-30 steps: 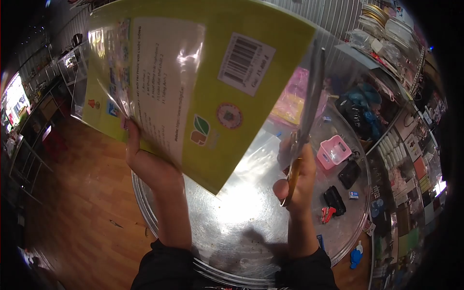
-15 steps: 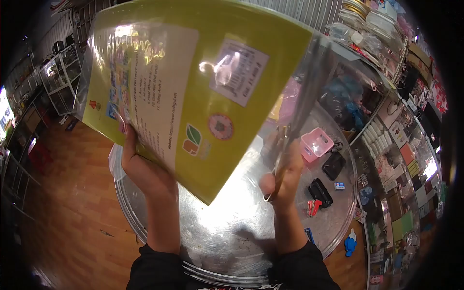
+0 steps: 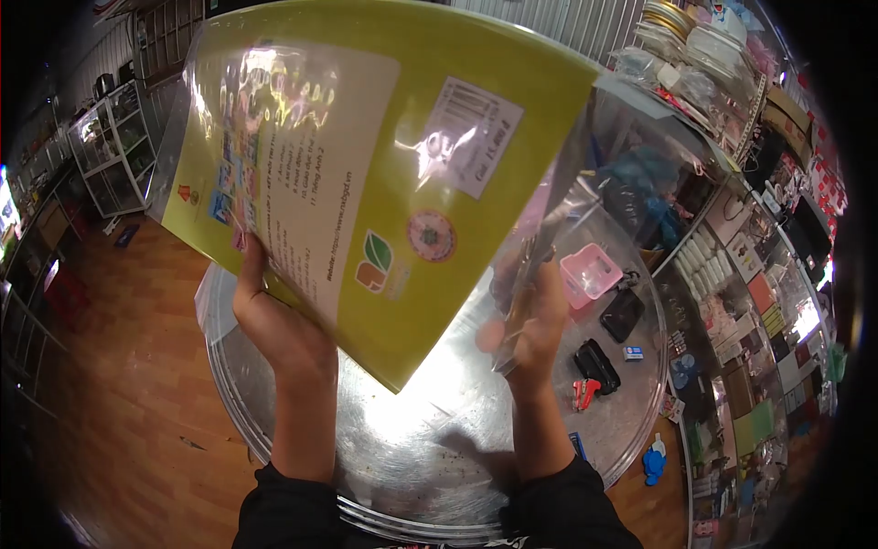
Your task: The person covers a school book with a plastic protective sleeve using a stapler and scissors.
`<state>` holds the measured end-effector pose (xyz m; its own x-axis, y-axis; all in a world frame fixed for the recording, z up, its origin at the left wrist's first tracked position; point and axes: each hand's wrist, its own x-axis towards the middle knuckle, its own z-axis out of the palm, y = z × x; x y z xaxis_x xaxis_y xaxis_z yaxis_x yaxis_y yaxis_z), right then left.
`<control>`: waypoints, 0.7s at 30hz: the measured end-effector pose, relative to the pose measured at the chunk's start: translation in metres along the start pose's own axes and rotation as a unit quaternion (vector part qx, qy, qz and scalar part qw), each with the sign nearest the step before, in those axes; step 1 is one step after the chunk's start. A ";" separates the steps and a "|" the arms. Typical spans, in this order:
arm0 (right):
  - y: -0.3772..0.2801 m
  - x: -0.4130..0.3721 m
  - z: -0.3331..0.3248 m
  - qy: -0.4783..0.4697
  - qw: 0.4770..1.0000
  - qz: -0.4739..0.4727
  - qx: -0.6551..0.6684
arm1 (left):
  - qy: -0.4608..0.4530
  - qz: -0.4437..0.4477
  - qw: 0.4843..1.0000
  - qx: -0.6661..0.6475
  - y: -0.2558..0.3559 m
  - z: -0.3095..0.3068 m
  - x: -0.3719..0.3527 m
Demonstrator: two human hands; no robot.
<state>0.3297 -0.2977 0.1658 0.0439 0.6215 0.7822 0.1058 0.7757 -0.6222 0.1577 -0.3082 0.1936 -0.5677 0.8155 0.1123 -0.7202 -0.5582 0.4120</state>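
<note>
A large yellow-green book (image 3: 494, 215) in a clear plastic cover is held up, tilted, above the round metal table (image 3: 412, 476). Its back shows printed text, a round sticker and a barcode label (image 3: 470, 137). My left hand (image 3: 282, 329) grips the book's lower left edge, with the thumb on its face. At the right, my right hand (image 3: 535, 320) pinches the loose clear plastic flap (image 3: 540, 247) standing out from the book's right side. Something thin and dark shows through the plastic by those fingers, too unclear to name.
On the table's right side lie a pink basket (image 3: 590, 273), a dark flat item (image 3: 623, 315), a black case (image 3: 597, 366), a red stapler (image 3: 585, 394) and a small blue-white box (image 3: 633, 353). Shelves of goods (image 3: 759, 366) stand at the right.
The book has shifted slightly right and turned a little, with glare moved off part of the label. My right hand has moved slightly left and the plastic flap has spread.
</note>
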 end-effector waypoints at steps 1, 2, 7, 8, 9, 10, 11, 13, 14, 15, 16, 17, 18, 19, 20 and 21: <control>0.000 0.000 0.000 0.006 1.000 0.008 0.004 | -0.018 -0.005 1.000 -0.007 -0.001 -0.001 0.000; 0.001 0.000 -0.001 0.006 1.000 0.006 0.001 | -0.018 -0.006 1.000 -0.010 -0.001 -0.001 -0.001; -0.003 -0.001 0.001 0.031 1.000 0.000 0.002 | -0.048 -0.004 0.998 -0.035 -0.004 -0.005 -0.003; -0.005 -0.002 0.004 0.032 0.999 -0.001 0.000 | -0.049 -0.006 0.998 -0.035 -0.004 -0.004 -0.004; -0.007 -0.003 0.007 0.043 0.998 0.018 0.035 | -0.050 -0.006 0.998 -0.040 -0.005 -0.002 -0.007; -0.008 -0.004 0.008 0.054 0.995 0.036 0.070 | -0.050 -0.006 0.998 -0.045 -0.005 -0.001 -0.008; -0.003 -0.004 0.006 0.032 0.999 -0.016 0.009 | -0.051 -0.008 0.998 -0.045 -0.005 -0.001 -0.010; -0.006 -0.006 0.007 0.024 0.999 -0.030 -0.016 | -0.077 0.001 0.996 -0.032 -0.007 -0.002 -0.012; -0.009 -0.007 0.008 0.015 0.998 -0.045 -0.039 | -0.078 -0.001 0.996 -0.032 -0.008 -0.001 -0.013; -0.013 -0.008 0.016 0.076 0.992 0.022 0.093 | -0.060 -0.003 0.998 -0.030 -0.008 0.000 -0.014; -0.013 -0.008 0.015 0.077 0.993 0.021 0.092 | -0.042 -0.005 0.999 -0.028 -0.008 0.001 -0.015; -0.013 -0.008 0.013 0.065 0.997 -0.001 0.039 | -0.044 -0.005 0.999 -0.029 -0.009 0.002 -0.014; -0.012 -0.008 0.011 0.054 0.998 -0.022 -0.014 | -0.043 -0.011 0.999 -0.032 -0.009 0.001 -0.014; -0.012 -0.007 0.010 0.055 0.998 -0.021 -0.014 | -0.040 -0.017 0.998 -0.035 -0.009 0.000 -0.014; -0.011 -0.007 0.010 0.063 0.997 -0.032 -0.021 | -0.040 -0.017 0.998 -0.035 -0.010 -0.001 -0.013; -0.010 -0.006 0.009 0.072 0.996 -0.043 -0.027 | -0.043 -0.020 0.998 -0.032 -0.011 -0.004 -0.011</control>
<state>0.3190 -0.3083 0.1673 0.1736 0.5280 0.8313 0.1678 0.8159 -0.5533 0.1701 -0.3120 0.1842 -0.5031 0.8463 0.1749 -0.7677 -0.5306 0.3592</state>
